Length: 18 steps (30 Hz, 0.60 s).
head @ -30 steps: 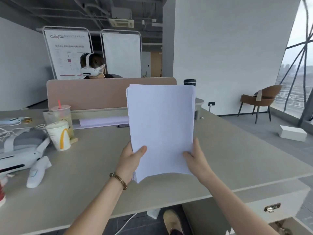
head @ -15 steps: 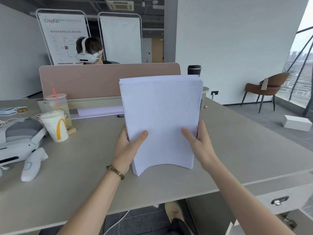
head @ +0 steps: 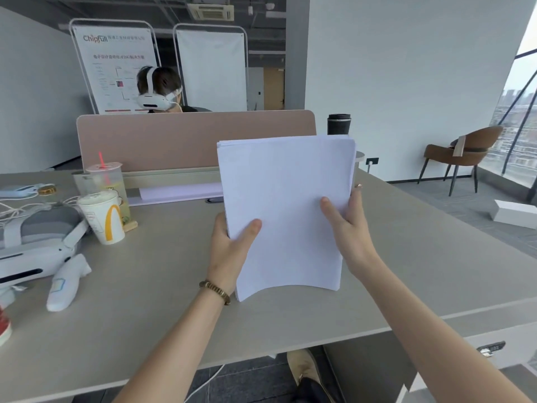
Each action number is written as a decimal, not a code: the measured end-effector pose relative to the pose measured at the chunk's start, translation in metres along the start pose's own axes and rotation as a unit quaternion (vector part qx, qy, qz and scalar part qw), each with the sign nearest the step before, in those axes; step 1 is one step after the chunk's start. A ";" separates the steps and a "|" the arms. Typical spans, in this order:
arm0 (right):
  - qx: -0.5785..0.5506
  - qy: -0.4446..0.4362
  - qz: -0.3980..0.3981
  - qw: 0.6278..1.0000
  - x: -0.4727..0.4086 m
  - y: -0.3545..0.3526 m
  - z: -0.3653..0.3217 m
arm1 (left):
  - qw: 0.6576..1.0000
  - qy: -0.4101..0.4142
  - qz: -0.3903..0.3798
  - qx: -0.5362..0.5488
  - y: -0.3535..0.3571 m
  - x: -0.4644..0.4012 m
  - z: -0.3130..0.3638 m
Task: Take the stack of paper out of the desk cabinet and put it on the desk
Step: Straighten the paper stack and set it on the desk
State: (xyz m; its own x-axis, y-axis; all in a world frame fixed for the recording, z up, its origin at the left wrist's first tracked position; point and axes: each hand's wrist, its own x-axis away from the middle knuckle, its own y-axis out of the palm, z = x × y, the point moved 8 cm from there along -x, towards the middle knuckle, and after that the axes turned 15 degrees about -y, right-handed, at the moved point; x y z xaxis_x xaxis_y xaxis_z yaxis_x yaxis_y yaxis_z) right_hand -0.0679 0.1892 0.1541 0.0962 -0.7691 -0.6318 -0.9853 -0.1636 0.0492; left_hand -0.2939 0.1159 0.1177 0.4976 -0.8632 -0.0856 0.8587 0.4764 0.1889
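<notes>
A stack of white paper (head: pixel 286 205) stands nearly upright over the middle of the grey desk (head: pixel 162 309), its lower edge bowed and down at the desktop. My left hand (head: pixel 229 251) grips its left edge, thumb on the front sheet. My right hand (head: pixel 348 228) grips the right edge, thumb in front and fingers behind. The desk cabinet (head: pixel 491 349) with a lock on its drawer front sits under the desk at the lower right.
Two drink cups (head: pixel 103 216), a white headset (head: pixel 35 248), a white controller (head: pixel 66 282) and cables lie on the desk's left. A pink divider (head: pixel 174 138) runs along the back, a person behind it. A black tumbler (head: pixel 339 124), a brown chair (head: pixel 462 152), a white box (head: pixel 515 213) are right.
Both hands have lowered the paper stack toward the desktop and slid higher along its side edges. The stack's lower edge now bows at the desk.
</notes>
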 end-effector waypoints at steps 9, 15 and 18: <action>0.012 0.053 -0.005 0.999 0.046 -0.004 0.055 | 0.992 -0.087 -0.041 -0.086 -0.004 0.001 -0.052; 0.038 0.067 -0.057 0.995 0.066 -0.006 0.078 | 0.981 -0.112 -0.032 -0.154 -0.012 -0.003 -0.069; 0.049 0.078 -0.063 0.994 0.063 -0.004 0.082 | 0.980 -0.092 -0.014 -0.176 -0.009 -0.003 -0.062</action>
State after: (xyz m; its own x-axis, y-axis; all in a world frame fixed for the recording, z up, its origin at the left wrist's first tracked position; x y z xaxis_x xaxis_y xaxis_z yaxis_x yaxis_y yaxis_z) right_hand -0.0691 0.1922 0.0507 0.2325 -0.8346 -0.4994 -0.9724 -0.2089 -0.1035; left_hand -0.2959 0.1249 0.0553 0.4708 -0.8767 0.0984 0.8768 0.4526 -0.1623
